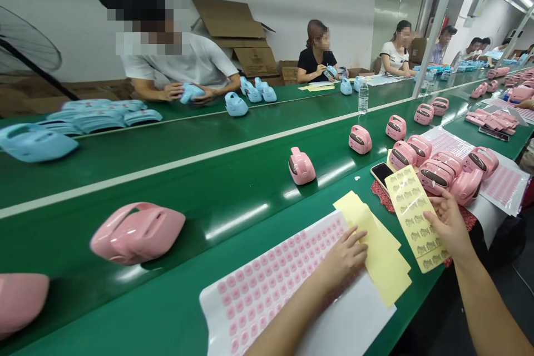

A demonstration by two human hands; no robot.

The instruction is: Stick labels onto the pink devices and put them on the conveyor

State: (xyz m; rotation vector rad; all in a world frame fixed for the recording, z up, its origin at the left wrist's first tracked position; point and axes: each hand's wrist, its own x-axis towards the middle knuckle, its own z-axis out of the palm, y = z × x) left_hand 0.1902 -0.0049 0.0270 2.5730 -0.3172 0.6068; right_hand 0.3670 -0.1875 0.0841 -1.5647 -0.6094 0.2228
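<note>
My right hand (448, 222) pinches the edge of a yellow sticker sheet (411, 208) printed with dark marks, held tilted above the table's front edge. My left hand (348, 253) lies with fingers stretched out, across the border of a white sheet of round pink stickers (267, 275) and some yellow paper sheets (384, 250). Just beyond the right hand, pink plastic housings (436, 172) with handles and dark windows stand in a cluster. A phone (380, 172) lies partly behind the raised sheet, on red patterned cloth (381, 196).
Pink housings (302, 167) sit spaced along the green conveyor (233, 189). A water bottle (363, 97) stands near its white dividing line. Across it, several people handle blue housings (236, 104). A metal post (436, 28) rises at the right.
</note>
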